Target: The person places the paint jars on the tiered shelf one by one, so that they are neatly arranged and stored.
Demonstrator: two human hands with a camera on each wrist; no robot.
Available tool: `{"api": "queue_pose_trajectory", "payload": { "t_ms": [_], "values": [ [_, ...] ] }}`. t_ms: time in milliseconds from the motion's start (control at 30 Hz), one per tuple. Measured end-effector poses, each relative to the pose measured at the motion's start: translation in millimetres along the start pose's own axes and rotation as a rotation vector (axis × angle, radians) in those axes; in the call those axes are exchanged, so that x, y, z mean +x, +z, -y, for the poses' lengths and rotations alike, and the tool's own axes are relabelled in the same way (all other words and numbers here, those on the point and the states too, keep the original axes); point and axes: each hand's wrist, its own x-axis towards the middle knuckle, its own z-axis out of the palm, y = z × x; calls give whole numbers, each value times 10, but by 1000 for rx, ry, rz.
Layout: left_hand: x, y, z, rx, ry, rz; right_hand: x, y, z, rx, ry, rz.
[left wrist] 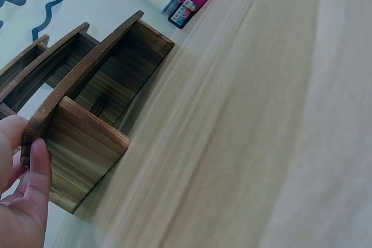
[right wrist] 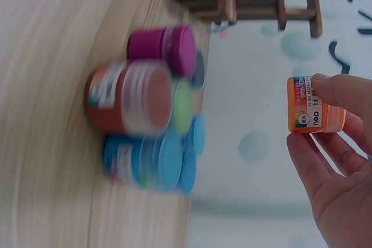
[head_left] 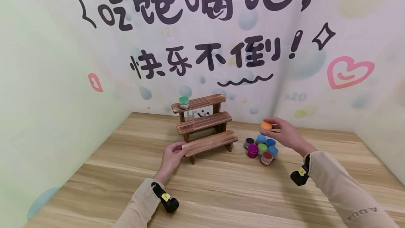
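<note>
Orange jar [right wrist: 308,105] w/ "deli" label [right wrist: 314,115], lid [right wrist: 334,119] prob. translucent.

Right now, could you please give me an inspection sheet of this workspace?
Surface: wood-grain tabletop.
Job's things: three-step wooden stand; green-lidded jar on its top step; orange deli jar, held; seven other jars grouped right of the stand.
Clutter: nothing seen.
Hands: left hand grips the lowest step at its left end; right hand holds the orange deli jar above the tabletop.
Cables: nothing seen.
Surroundings: printed backdrop with black Chinese lettering.
</note>
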Motion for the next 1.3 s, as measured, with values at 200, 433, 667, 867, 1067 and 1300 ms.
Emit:
{"api": "queue_pose_trajectory", "payload": {
  "t_ms": [200,433,667,867,1067,1300],
  "values": [
    [-1,-8,11,-10,6,2,102,170,264,47,-65,19],
    [3,2,32,-5,6,-5,272,356,608,88,-147,28],
    [1,4,30,-19,2,-5,493,512,881,124,-181,6],
    [13,-9,30,-23,7,-9,679,643,1071,130,-194,-7],
    [15,-19,31,-23,7,-4,867,730,1213,160,-171,-34],
    [5,-15,40,-30,16,2,1054,788,1305,123,-140,-52]
  ]
}}
